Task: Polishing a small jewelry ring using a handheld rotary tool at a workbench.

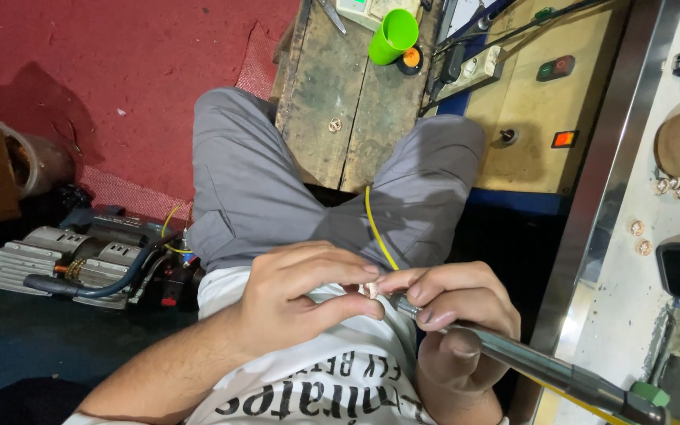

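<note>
Left hand (301,295): fingertips pinching small pale metal ring (370,290), frame centre.
Right hand (454,315): fingers wrapped round slim grey metal handpiece tool (513,354).
Risk: tip may skid off the ring into fingertips; pinch looks slight.

Two hands, left (301,295) and right (454,315), one metal handpiece (513,354), one tiny workpiece (371,290) pinched between fingertips. One green cup (393,35), one yellow cable (375,228), two lit switches (556,68) (564,139). One pump (80,260) on the floor.

L hand (301,295) pinching small ring (369,290), R hand (454,311) w/ metal handpiece (513,354)
</note>
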